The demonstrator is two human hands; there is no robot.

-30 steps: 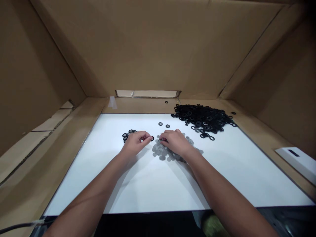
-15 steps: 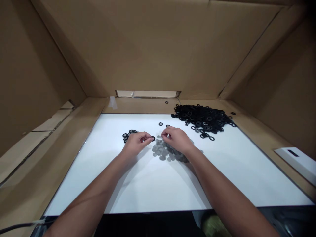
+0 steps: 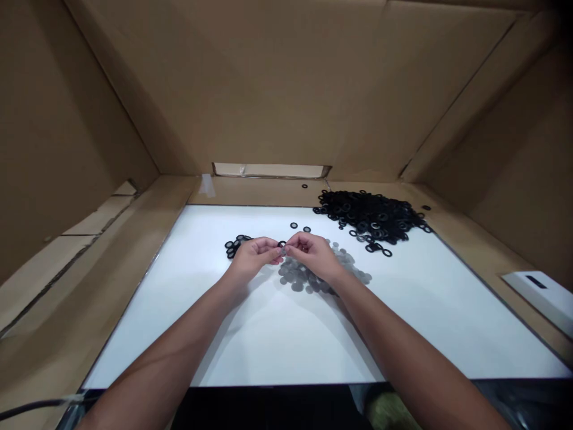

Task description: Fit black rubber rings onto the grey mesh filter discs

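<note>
Above the white board, my left hand (image 3: 251, 258) pinches a black ring (image 3: 282, 243) between thumb and fingertips. My right hand (image 3: 316, 255) meets it there, its thumb and forefinger closed on a small grey disc (image 3: 283, 252) against the ring; the fingertips partly hide both. Below and behind my right hand spreads a pile of thin grey discs (image 3: 295, 276). To the left, partly covered by my left hand, lies a cluster of black rings with grey centres (image 3: 230, 245). Two similar filled rings (image 3: 294, 225) lie just beyond my hands.
A large heap of black rings (image 3: 367, 215) sits at the back right, some strays around it. The white board (image 3: 286, 346) lies inside cardboard walls (image 3: 277, 89) with a slot at the back. A white device (image 3: 539, 292) rests at the right edge; a black cable (image 3: 36, 411) runs at lower left.
My right hand has moved left from over the grey discs to the ring in my left hand, and the fingertips of both hands now meet. The view has shifted slightly.
</note>
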